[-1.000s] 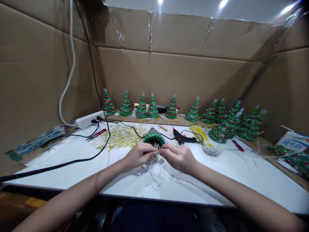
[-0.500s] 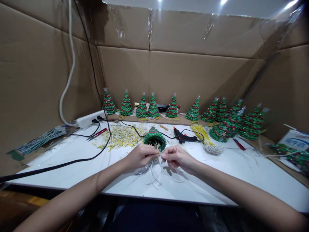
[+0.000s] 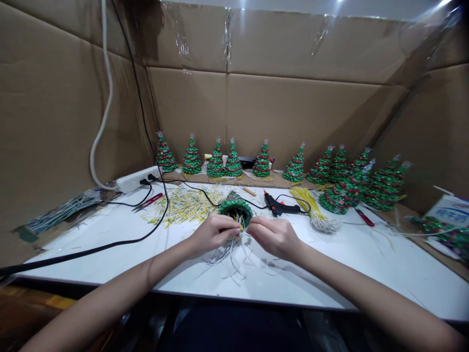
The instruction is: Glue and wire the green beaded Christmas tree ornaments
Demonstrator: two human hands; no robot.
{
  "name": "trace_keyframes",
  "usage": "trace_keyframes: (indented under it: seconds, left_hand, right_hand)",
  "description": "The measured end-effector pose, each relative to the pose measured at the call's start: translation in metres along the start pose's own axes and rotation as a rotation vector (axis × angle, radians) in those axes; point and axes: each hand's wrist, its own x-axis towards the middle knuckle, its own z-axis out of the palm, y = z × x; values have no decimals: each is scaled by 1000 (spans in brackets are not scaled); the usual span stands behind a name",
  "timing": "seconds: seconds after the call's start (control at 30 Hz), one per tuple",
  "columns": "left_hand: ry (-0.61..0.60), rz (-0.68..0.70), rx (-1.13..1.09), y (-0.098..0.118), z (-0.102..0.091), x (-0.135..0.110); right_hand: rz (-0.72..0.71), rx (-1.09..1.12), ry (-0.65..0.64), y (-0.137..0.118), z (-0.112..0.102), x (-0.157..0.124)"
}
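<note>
A small green Christmas tree (image 3: 247, 211) lies on its side on the white table, its hollow base facing me. Thin white and yellow wires (image 3: 234, 252) spill out of the opening onto the tabletop. Just in front of the base, my left hand (image 3: 214, 234) pinches a wire end with a bit of yellow at the fingertips. My right hand (image 3: 274, 237) is closed in a pinch close beside it, fingertips at the same wire. What exactly lies between the right fingers is too small to see clearly.
Cut wire bits (image 3: 190, 205) are heaped left of the tree, near red-handled snips (image 3: 148, 200). A black glue gun (image 3: 280, 205) and a yellow wire bundle (image 3: 311, 208) lie right. Finished trees (image 3: 262, 164) line the back. A black cable (image 3: 120, 243) crosses the left side by a power strip (image 3: 137, 180).
My right hand has turned over, knuckles now up, with its fingers drawn into a tighter pinch near the left fingertips. My left hand stays almost in place, and the tree has hardly moved.
</note>
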Motion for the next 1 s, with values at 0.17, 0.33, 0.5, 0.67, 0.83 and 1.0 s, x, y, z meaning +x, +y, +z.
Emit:
trace_keyframes:
  seconds: [0.17, 0.33, 0.5, 0.67, 0.83, 1.0]
  left_hand:
    - [-22, 2, -2, -1, 0, -1]
    - [-43, 24, 10, -3, 0, -1]
    - [-10, 32, 18, -3, 1, -1]
    - [-18, 39, 31, -2, 1, -1]
    - [-24, -1, 15, -1, 0, -1]
    - [-15, -36, -8, -4, 0, -1]
  right_hand:
    - [-97, -34, 21, 6, -1, 1]
    - [-90, -4, -43, 2, -3, 4]
    - [371, 511, 30, -17, 0, 13]
    - [1024, 1243, -37, -30, 0, 25]
    - [1010, 1262, -186, -20, -4, 22]
    - [540, 725, -52, -9, -10, 12]
